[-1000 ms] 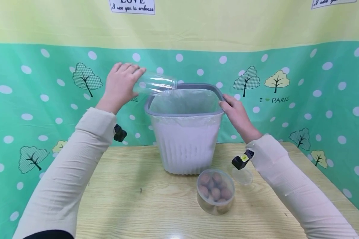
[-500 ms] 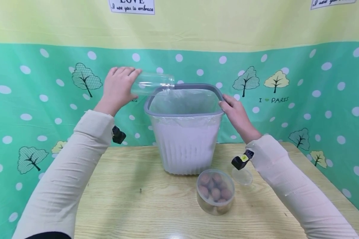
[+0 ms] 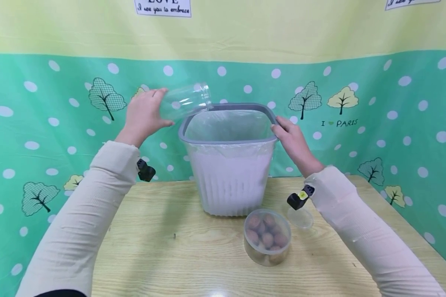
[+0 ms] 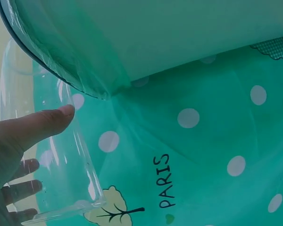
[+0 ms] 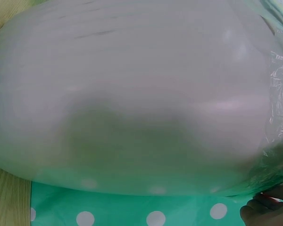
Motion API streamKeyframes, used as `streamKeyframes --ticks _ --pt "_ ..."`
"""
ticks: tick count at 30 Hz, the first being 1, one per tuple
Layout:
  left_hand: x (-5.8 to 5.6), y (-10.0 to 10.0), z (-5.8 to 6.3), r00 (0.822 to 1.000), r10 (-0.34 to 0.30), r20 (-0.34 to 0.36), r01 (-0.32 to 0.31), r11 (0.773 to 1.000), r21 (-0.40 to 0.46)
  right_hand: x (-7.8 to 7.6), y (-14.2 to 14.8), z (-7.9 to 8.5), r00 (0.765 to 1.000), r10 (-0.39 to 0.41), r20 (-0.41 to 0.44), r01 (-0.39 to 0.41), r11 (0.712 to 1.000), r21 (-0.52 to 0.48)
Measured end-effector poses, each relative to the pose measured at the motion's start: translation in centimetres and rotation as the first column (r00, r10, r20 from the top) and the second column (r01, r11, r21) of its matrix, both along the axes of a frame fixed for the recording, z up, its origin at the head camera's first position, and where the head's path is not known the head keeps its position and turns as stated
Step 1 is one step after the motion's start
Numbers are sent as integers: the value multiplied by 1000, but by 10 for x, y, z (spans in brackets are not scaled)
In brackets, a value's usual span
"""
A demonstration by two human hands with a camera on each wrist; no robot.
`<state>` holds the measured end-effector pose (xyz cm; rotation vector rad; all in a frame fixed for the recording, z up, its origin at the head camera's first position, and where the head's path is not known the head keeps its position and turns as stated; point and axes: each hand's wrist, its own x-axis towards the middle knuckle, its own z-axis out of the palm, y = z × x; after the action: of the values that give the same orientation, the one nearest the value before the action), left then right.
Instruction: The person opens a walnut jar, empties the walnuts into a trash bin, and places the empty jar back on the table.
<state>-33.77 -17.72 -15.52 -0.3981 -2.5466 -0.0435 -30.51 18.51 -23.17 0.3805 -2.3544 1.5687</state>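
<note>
My left hand [image 3: 145, 113] grips a clear plastic jar [image 3: 186, 101] around its base end, thumb below and fingers over the top. The jar lies almost level, its threaded mouth tipped slightly up at the left of the bin's rim; nothing shows inside it. In the left wrist view the thumb and several fingers show around the jar [image 4: 68, 160]. A white ribbed trash bin [image 3: 230, 177] with a grey rim and a clear liner bag stands upright on the table. My right hand [image 3: 295, 142] holds the bin's rim at its right corner.
A round clear container [image 3: 265, 255] of brown, roundish nut-like things stands in front of the bin. Beside it a clear round lid [image 3: 301, 218] lies on the wooden table [image 3: 152, 255]. A green dotted curtain [image 3: 245, 78] hangs close behind.
The left hand has moved slightly left and down, and the jar's mouth has swung from pointing down to slightly up, back from over the bin. The right hand stays on the rim.
</note>
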Motion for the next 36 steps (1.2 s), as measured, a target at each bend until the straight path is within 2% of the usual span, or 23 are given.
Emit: streamKeyframes --ticks 8,13,18,23,28,30,36 --pt "-1 -2 -4 995 -7 103 -10 987 161 -2 1 1 1000 -1 0 1 1000 7" --pt "-2 -6 -10 985 -45 164 -2 961 277 -2 0 1 1000 4 1 -4 1000 9" --pt "-3 -9 -20 978 -88 191 12 931 365 -2 -1 1 1000 11 -3 -11 1000 0" --pt "-4 -12 -27 973 -113 200 7 884 468 -2 -1 0 1000 11 -1 -11 1000 -5" --pt "-2 -17 -34 962 -161 222 -3 803 596 -1 -1 0 1000 6 -4 -6 1000 -5" --pt "-1 -19 -38 961 -171 217 -2 782 623 0 -1 0 1000 8 -7 -8 1000 -7" --pt "-2 -26 -60 968 -152 200 -17 756 655 1 -2 -2 1000 12 0 -12 1000 -10"
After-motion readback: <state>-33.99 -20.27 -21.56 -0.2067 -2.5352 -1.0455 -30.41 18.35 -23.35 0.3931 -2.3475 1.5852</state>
